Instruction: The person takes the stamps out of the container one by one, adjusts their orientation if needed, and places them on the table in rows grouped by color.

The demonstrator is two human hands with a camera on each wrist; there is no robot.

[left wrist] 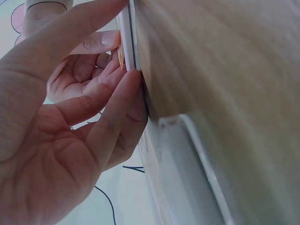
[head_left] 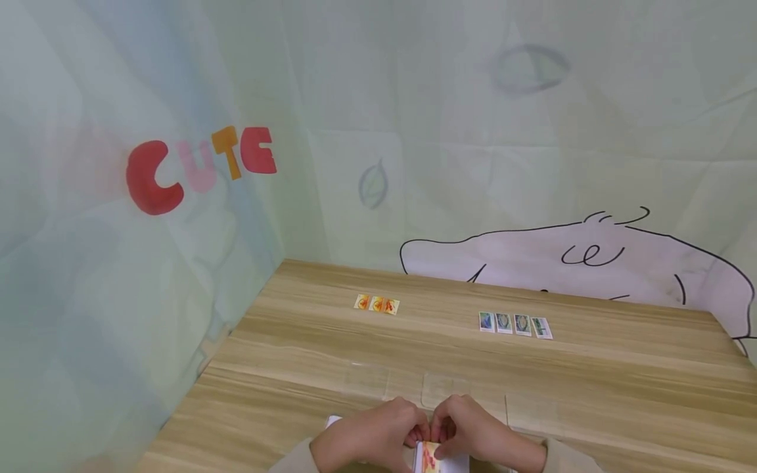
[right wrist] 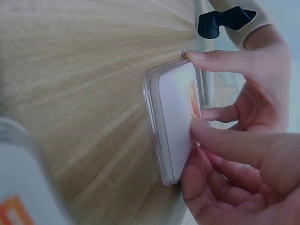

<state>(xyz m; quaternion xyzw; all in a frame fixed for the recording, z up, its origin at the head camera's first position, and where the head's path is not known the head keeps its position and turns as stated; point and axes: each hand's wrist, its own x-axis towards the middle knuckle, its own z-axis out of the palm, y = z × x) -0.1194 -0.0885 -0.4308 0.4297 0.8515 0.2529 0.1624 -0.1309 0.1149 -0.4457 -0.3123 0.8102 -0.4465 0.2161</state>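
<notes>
A white flat slab with clear edges [right wrist: 173, 117] lies low in front of me at the bottom of the head view. On its face is a small card with an orange-red picture [head_left: 430, 456]. My left hand [head_left: 378, 430] holds the slab's edge between thumb and fingers. My right hand [head_left: 473, 430] pinches the card, its thumb on the picture and its other fingers curled at the slab's far edge. In the left wrist view the card's edge [left wrist: 121, 56] stands slightly off the slab. Fingers cover much of the card.
Three small orange cards [head_left: 377, 303] lie at the back left, and several blue-green ones [head_left: 513, 324] farther right. Clear flat pieces [head_left: 365, 382] lie beyond my hands. A white case with an orange picture [right wrist: 18, 213] shows in the right wrist view. Cloth walls stand behind the wooden table [head_left: 284, 328].
</notes>
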